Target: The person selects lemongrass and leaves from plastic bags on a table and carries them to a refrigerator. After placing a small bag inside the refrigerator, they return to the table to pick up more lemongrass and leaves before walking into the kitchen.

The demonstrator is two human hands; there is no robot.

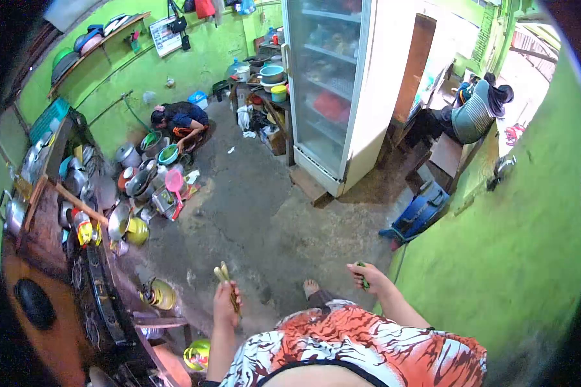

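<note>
Pale, thick-ended stalks that look like lemongrass stick up out of my left hand, which is closed around them. Their thinner ends show below the fingers. To the right, my right hand is curled around a small dark green thing; most of it is hidden by the fingers, and I cannot tell what it is. Both hands are held apart in front of my body, over the concrete floor. My bare foot shows between them.
A tall glass-door fridge stands ahead. At the left are a stove, a gas cylinder and pots. One person crouches among basins; another person sits at the right. A blue folded item leans by the green wall.
</note>
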